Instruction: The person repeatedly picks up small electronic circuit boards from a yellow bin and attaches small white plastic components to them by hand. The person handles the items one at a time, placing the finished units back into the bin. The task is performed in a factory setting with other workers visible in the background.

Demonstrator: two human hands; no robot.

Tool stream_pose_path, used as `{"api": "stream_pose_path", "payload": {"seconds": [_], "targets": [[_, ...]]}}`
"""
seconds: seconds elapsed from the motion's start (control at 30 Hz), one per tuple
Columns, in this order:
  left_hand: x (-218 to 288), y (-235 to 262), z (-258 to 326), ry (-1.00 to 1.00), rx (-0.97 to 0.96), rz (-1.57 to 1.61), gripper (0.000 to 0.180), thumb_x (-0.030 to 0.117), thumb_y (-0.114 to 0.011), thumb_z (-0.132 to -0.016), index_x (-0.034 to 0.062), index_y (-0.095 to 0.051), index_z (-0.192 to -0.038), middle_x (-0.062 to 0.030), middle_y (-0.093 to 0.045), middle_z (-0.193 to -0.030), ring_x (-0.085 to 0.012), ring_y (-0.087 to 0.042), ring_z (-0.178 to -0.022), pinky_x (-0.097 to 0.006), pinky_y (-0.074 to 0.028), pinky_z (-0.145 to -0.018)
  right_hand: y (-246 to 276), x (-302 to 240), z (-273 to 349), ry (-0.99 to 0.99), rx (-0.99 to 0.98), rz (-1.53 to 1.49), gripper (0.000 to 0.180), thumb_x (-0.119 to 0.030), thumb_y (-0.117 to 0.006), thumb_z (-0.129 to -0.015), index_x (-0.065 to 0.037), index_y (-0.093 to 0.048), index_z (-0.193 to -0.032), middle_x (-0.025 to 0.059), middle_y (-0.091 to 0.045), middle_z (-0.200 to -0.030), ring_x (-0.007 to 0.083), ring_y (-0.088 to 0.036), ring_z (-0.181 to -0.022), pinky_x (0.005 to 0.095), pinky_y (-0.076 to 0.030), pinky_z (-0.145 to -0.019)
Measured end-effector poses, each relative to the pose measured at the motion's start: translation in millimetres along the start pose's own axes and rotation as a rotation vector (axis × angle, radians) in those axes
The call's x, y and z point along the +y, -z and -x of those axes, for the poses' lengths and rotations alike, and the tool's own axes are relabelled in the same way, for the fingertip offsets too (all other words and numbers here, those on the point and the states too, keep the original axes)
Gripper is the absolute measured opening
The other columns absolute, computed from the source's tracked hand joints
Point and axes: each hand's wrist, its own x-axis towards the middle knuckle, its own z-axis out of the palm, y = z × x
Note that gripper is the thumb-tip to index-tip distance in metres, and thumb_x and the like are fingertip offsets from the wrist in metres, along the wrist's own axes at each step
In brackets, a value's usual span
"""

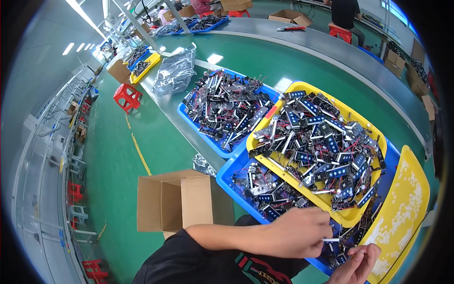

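My left hand (300,233) is closed over the front of the blue tray (228,176), palm down. A small white-edged module (331,240) sticks out from its fingers. Close to its right, my right hand (358,266) has thumb and fingers pinched together; whatever is between them is too small to make out. Loose small circuit modules with red wires (265,187) lie in the blue tray under both hands. A yellow tray (302,86) heaped with similar modules, several showing rows of pale-blue squares, rests across the blue one. Beside my right hand leans a yellow tray (402,199) with white bits on it.
Another blue tray (182,110) of modules stands farther along the bench, with a grey plastic bag (175,71) beyond it. An open cardboard box (196,201) is left of my arm. A red stool (126,98) stands on the green floor. People sit at a far bench.
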Motion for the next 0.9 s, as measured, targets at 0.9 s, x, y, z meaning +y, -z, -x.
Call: {"api": "stream_pose_path", "payload": {"seconds": [0.9], "targets": [[-7.0, -13.8, -9.7, 0.417, 0.181, 1.181, 0.035, -0.01, -0.065, -0.083, -0.0061, -0.049, -0.114, -0.0199, -0.067, -0.092, -0.0258, -0.069, -0.086, -0.035, -0.057, -0.079, -16.8, 3.3, 6.1, -0.427, -0.049, -0.365, 0.02, 0.01, -0.071, -0.078, 0.004, -0.069, -0.096, 0.0142, -0.067, -0.092, 0.0203, -0.066, -0.08, 0.0284, -0.053, -0.069]]}}
